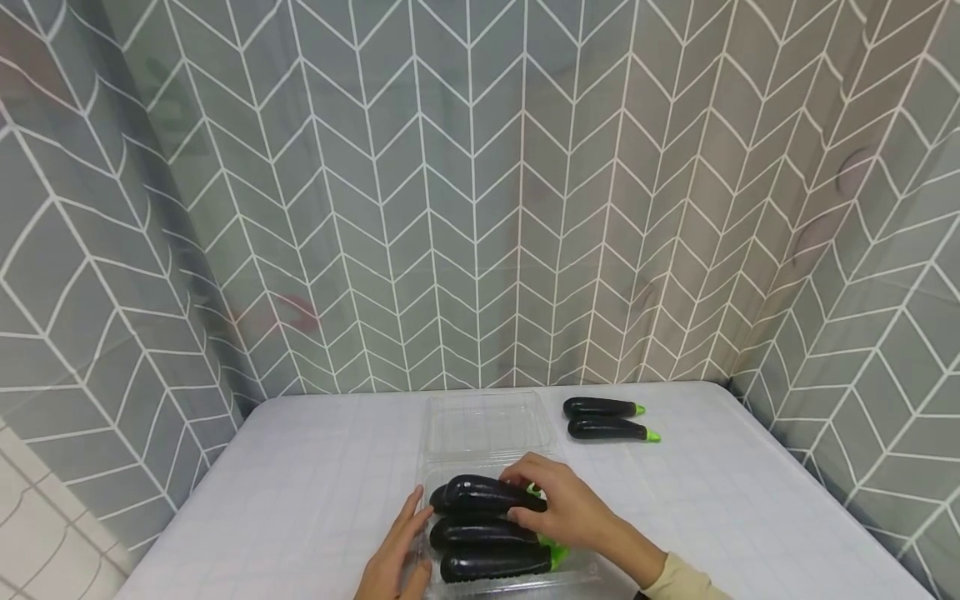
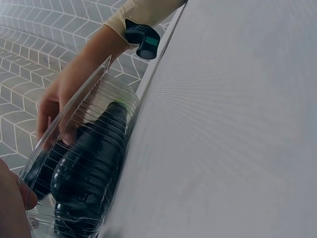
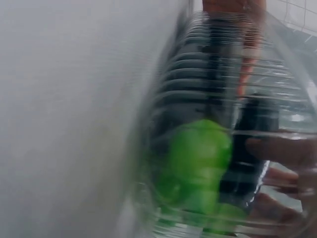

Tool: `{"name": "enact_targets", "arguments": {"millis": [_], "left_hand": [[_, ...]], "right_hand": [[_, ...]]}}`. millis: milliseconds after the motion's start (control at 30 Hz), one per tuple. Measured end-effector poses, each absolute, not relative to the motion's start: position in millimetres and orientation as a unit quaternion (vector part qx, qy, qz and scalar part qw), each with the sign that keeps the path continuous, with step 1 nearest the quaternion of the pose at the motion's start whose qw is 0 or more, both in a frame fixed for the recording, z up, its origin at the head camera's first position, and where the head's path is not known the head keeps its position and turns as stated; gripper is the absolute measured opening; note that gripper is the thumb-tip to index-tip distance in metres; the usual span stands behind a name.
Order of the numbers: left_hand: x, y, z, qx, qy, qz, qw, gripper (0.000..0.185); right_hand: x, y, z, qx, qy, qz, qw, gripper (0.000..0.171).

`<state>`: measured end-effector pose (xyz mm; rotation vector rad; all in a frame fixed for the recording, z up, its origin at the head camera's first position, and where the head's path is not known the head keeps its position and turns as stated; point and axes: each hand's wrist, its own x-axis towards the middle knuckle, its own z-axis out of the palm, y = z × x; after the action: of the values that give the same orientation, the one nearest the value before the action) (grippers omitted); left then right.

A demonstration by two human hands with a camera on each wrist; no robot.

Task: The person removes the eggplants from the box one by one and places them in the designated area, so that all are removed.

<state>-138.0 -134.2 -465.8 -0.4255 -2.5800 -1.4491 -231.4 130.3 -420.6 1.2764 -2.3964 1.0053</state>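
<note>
A clear plastic clamshell box (image 1: 510,588) lies open with several dark eggplants in its base. My right hand (image 1: 561,504) pinches the uppermost eggplant (image 1: 480,494) near its stem end, thumb on the near side and fingers on the far side. Below it in the box are a middle eggplant (image 1: 480,533) and a front eggplant (image 1: 491,564), green stems to the right. Fairly straight fingers of my left hand (image 1: 392,552) rest along the box's left side. Through the ribbed wall, the right wrist view shows a blurred green stem cap (image 3: 200,158).
Two more eggplants, one farther back (image 1: 598,407) and one nearer (image 1: 609,428), lie on the white-covered table (image 1: 315,483) right of the raised box lid (image 1: 487,425). A grey curtain (image 1: 465,208) with white chevron lines stands behind the table and along both sides.
</note>
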Motion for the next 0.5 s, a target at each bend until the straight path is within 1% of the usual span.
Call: {"name": "enact_targets", "arguments": {"millis": [133,233,367,433,500], "left_hand": [[-138.3,-133.7,-465.6,-0.135,-0.86,-0.485,0.076,0.055],[-141.3,-132.6,-467.4,-0.144,-0.863,-0.47,0.117,0.056],[-145.0,-132.3,-471.5,-0.181,-0.852,-0.453,0.192,0.06],[-145.4,-132.0,-472.9,-0.184,-0.847,-0.453,0.206,0.061],[-145.0,-131.9,-473.9,-0.183,-0.847,-0.455,0.206,0.061]], "right_hand": [[-231.9,132.3,-411.8,0.457,-0.806,0.348,0.144,0.034],[-233.3,133.9,-404.1,0.466,-0.8,0.343,0.156,0.035],[-233.8,136.7,-396.4,0.46,-0.806,0.333,0.163,0.035],[-232.7,138.5,-394.2,0.454,-0.81,0.331,0.164,0.035],[-231.2,140.3,-392.1,0.448,-0.814,0.33,0.168,0.036]]}}
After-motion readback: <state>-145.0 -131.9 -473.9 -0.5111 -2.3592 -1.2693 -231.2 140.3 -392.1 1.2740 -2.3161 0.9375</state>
